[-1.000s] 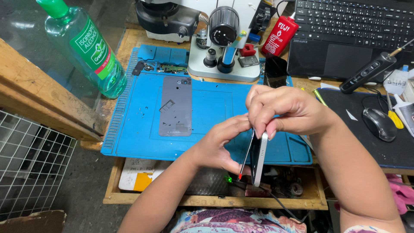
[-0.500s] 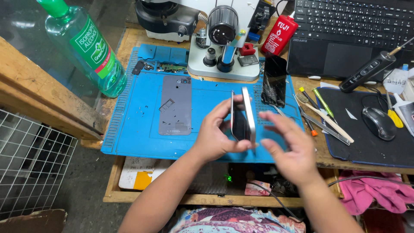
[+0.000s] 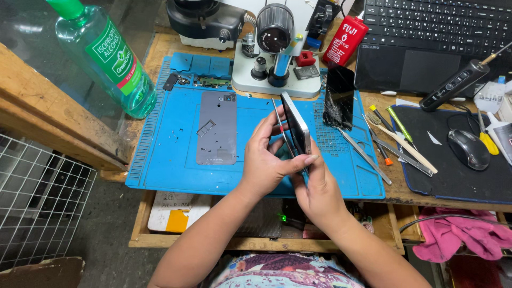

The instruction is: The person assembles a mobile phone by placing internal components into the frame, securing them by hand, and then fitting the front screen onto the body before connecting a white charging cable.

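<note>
My left hand [image 3: 265,156] grips a slim phone body [image 3: 296,124], held on edge above the blue work mat [image 3: 170,160]. A thin tool with a red mark [image 3: 279,121] runs along the phone's left side, between it and my left fingers. My right hand [image 3: 320,189] sits just below and closes on the phone's lower end, thumb against my left fingers. A grey back panel [image 3: 216,128] lies flat on the mat to the left. To the right, a cracked black screen [image 3: 339,98] leans near the microscope base.
A microscope [image 3: 274,48] stands at the back of the mat, with a green alcohol bottle [image 3: 106,58] at the left. A red bottle [image 3: 345,40], laptop [image 3: 437,32], mouse [image 3: 468,149], tweezers [image 3: 364,156] and hand tools lie to the right. A pink cloth [image 3: 464,237] hangs below.
My right hand has come in from the right and now closes on the phone's lower end under my left hand. The phone stays on edge in my left hand.
</note>
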